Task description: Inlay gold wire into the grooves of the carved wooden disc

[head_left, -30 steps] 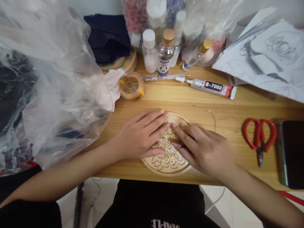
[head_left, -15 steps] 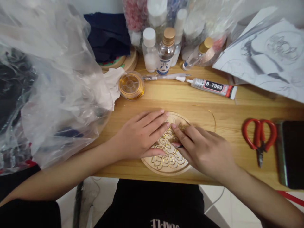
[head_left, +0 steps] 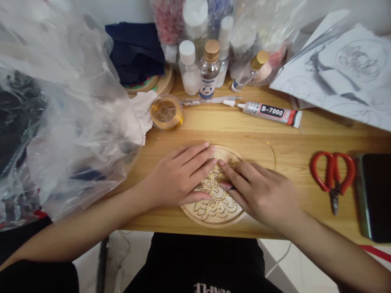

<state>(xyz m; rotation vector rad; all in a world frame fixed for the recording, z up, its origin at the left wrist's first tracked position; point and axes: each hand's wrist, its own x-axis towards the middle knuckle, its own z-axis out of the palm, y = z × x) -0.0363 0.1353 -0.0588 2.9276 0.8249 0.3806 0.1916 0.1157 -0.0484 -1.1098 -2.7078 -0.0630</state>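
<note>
A round wooden disc (head_left: 214, 211) with a flower pattern outlined in gold wire lies near the table's front edge. My left hand (head_left: 180, 175) rests flat over its left side, fingers stretched out and thumb apart. Over the right side is my right hand (head_left: 259, 187), its index fingertip pressed on the pattern close to my left fingertips. Its other fingers are curled round a thin dark-tipped thing, mostly hidden under the hand. A loose piece of gold wire (head_left: 274, 156) curves on the table behind my right hand.
Red-handled pliers (head_left: 332, 175) and a dark phone (head_left: 375, 195) lie at the right. Farther back are a wire spool (head_left: 167, 113), a pen (head_left: 207, 100), a glue tube (head_left: 271, 112), small bottles (head_left: 209, 71) and drawn papers (head_left: 336, 77). Plastic bags (head_left: 76, 122) fill the left.
The view has shifted slightly. Both hands keep nearly the same place on the disc.
</note>
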